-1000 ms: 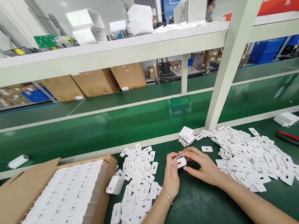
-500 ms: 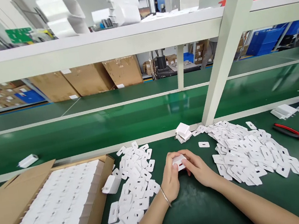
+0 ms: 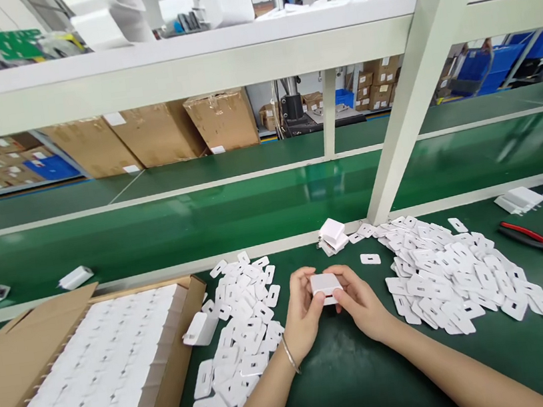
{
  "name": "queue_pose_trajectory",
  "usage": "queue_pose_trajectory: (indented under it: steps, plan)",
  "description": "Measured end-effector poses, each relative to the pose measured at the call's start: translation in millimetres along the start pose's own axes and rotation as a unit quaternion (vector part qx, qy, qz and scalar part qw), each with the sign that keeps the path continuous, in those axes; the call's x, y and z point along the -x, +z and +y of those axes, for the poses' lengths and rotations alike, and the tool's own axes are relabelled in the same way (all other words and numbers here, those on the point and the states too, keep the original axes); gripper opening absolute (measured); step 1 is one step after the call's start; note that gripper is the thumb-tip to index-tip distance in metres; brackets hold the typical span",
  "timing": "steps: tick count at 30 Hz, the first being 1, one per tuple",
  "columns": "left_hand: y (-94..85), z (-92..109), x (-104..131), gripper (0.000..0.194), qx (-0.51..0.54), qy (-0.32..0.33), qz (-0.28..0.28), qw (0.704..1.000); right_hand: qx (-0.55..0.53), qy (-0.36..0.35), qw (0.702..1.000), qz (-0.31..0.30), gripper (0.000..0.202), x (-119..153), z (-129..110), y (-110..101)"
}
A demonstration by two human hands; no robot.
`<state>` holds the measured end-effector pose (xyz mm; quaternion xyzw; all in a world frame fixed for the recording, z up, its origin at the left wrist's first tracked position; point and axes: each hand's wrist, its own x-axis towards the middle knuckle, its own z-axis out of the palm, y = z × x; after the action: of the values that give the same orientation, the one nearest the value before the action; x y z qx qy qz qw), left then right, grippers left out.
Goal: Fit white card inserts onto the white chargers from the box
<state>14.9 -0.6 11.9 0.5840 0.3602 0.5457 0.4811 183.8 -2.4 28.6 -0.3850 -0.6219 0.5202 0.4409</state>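
Between both hands is a white charger block [image 3: 326, 283], its slotted end with a small red mark facing me. My left hand [image 3: 303, 313] grips its left side, the thumb at the lower front edge. On the other side my right hand [image 3: 361, 302] holds it in the same way. A pile of flat white slotted plates [image 3: 241, 315] lies left of my hands, and a larger pile of plates [image 3: 448, 273] lies to the right. One single plate [image 3: 370, 259] sits just beyond my right hand.
At the left stands an open cardboard box [image 3: 167, 380] full of white blocks. Red-handled pliers [image 3: 534, 239] lie at the right. A slanted post [image 3: 396, 118] and a shelf [image 3: 173, 76] rise in front. White blocks [image 3: 331, 235] stand by the post's foot.
The charger block has been tilted, so its broad top now shows above the slotted end. At the far left, loose white blocks on the green belt have shifted to the right.
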Motion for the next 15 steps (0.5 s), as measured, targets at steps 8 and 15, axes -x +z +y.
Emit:
queue_pose_trajectory:
  steps: [8, 15]
  plan:
    - [-4.2, 7.9, -1.4, 0.041, -0.089, 0.074, 0.002, 0.993, 0.077, -0.075, 0.994, 0.002, 0.046, 3.8, -11.5, -1.0]
    - [1.7, 0.6, 2.5, 0.038, -0.106, 0.073, 0.015, 0.992, 0.160, -0.099, 0.982, 0.026, 0.039, -0.6, -16.1, -3.4]
